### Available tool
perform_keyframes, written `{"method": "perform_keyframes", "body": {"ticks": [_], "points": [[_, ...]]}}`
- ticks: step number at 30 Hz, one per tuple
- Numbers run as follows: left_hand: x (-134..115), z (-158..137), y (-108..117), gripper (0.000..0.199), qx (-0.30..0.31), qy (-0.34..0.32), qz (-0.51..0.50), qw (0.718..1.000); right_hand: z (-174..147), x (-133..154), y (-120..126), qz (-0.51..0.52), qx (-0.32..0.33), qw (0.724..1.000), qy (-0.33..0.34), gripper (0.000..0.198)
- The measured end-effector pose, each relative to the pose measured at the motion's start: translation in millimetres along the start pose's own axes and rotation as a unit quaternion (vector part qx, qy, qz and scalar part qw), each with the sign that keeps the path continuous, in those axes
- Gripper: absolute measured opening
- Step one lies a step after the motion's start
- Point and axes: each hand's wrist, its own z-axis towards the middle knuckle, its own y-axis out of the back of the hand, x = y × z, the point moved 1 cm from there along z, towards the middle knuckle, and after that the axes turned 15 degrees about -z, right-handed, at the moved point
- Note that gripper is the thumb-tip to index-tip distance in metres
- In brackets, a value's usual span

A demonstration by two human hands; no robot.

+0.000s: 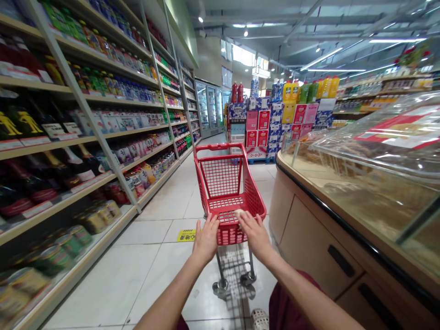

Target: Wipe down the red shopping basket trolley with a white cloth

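A red plastic shopping cart stands upright in front of me, its grid basket low and its handle bar at the far end. My left hand lies against the left part of the near rim, fingers stretched forward and thumb apart. Over the right part of that rim reaches my right hand, open with its fingers extended. A small pale thing shows at the right fingertips; whether they hold it, I cannot tell. Apart from that, the visible basket floor bears nothing.
Shelves of bottles and cans line the left side. A wood-panelled counter with clear packaged food stands close on the right. Stacked drink cartons rise beyond the cart. A yellow sticker lies on the tiled floor.
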Motion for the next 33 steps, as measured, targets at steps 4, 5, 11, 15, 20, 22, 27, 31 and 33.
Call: {"method": "perform_keyframes", "body": {"ticks": [4,5,11,15,20,22,27,31,33], "points": [[1,-1,-2,0.053,0.005,-0.008,0.020,1.000,2,-13,3,-0.033,0.048,0.991,-0.116,0.048],[1,-2,-3,0.053,0.006,-0.011,0.027,1.000,2,-11,4,-0.026,0.048,0.993,-0.106,0.049],[3,-3,-10,0.058,0.000,-0.037,0.051,0.998,2,-10,5,-0.007,0.054,0.998,-0.041,0.052],[3,-3,-14,0.060,-0.001,-0.043,0.048,0.998,-1,-12,3,-0.034,0.061,0.990,-0.125,0.050],[4,-4,-12,0.060,0.003,-0.042,0.056,0.998,-2,1,3,-0.007,0.010,1.000,-0.004,0.053],[4,-5,-10,0.060,0.006,-0.041,0.055,0.998,-2,-9,3,-0.028,0.027,0.996,-0.076,0.052],[4,-5,-8,0.060,0.007,-0.033,0.046,0.998,-2,2,5,-0.005,0.019,0.997,-0.076,0.053],[2,-6,-8,0.060,0.012,-0.034,0.042,0.998,-2,11,7,0.009,0.009,0.999,-0.035,0.054],[1,-6,-9,0.061,0.010,-0.035,0.038,0.999,-1,5,6,-0.014,0.025,0.994,-0.107,0.052]]}}
